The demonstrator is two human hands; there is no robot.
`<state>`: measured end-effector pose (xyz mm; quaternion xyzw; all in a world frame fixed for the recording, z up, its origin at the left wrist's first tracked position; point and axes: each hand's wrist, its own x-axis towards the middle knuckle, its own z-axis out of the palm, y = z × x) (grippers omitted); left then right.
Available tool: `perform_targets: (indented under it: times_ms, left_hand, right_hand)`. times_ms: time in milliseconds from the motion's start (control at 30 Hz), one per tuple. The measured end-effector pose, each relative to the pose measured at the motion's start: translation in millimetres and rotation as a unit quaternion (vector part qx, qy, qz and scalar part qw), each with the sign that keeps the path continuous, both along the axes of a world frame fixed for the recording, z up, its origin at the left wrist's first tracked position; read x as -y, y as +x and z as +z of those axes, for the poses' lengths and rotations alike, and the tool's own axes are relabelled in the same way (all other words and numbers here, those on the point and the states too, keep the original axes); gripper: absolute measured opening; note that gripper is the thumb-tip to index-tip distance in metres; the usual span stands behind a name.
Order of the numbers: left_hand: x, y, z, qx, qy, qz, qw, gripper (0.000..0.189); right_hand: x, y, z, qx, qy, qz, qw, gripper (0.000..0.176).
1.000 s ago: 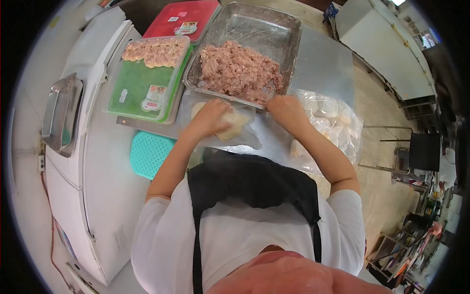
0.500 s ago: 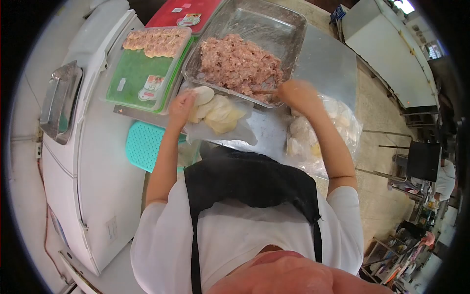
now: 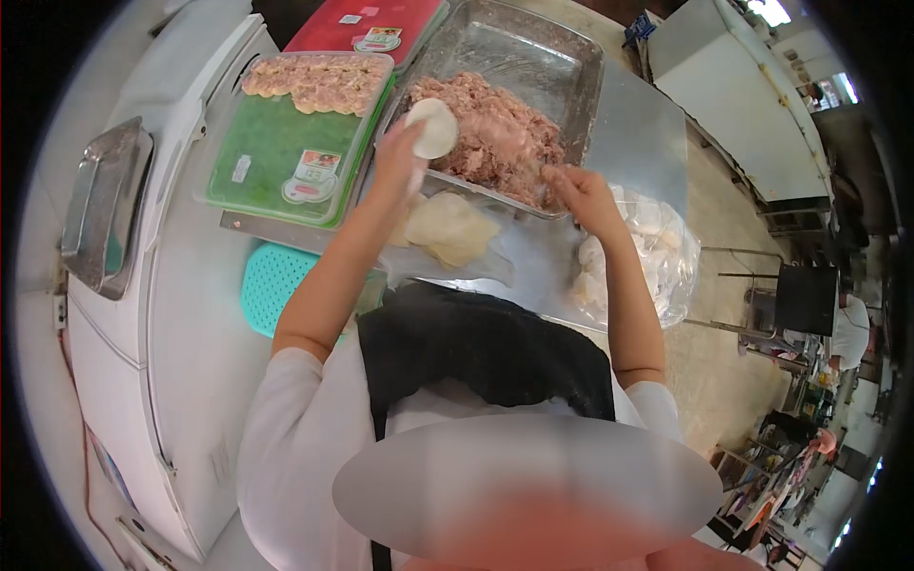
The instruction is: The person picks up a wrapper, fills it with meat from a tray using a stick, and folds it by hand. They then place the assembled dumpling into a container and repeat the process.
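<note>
A round, pale dumpling wrapper [image 3: 432,129] is held up in my left hand [image 3: 398,157], over the near left edge of the meat. My right hand [image 3: 583,198] is closed at the near right corner of the metal tray [image 3: 574,76], on a thin stick-like tool that is blurred and hard to make out now. Pink minced meat [image 3: 490,124] fills the near left part of that tray. A stack of wrappers [image 3: 450,228] lies on a clear plastic sheet just in front of it, below my hands.
Left of the tray stands a green plastic box [image 3: 271,162] with filled dumplings [image 3: 319,81] in a row; a red box [image 3: 367,24] is behind it. A clear bag of pale pieces [image 3: 643,247] lies at right. A turquoise perforated basket [image 3: 271,290] sits lower left.
My left hand has lifted a wrapper from the stack and moved up and right towards the meat. My right hand has shifted slightly down, staying at the tray's near corner.
</note>
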<state>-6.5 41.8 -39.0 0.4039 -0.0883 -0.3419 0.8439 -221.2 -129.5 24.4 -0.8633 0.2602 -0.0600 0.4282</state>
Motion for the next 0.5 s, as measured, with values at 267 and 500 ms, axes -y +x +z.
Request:
perform_targets:
  times_ms: [267, 500]
  left_hand:
    - [51.4, 5.5, 38.8, -0.217, -0.286, -0.182, 0.915, 0.052]
    - [44.5, 17.7, 39.5, -0.266, -0.065, -0.062, 0.96, 0.074]
  right_hand:
    - [-26.3, 45.5, -24.1, 0.158, -0.198, -0.035, 0.967, 0.024]
    - [-67.2, 25.1, 35.4, -0.01, -0.363, 0.003, 0.932, 0.018]
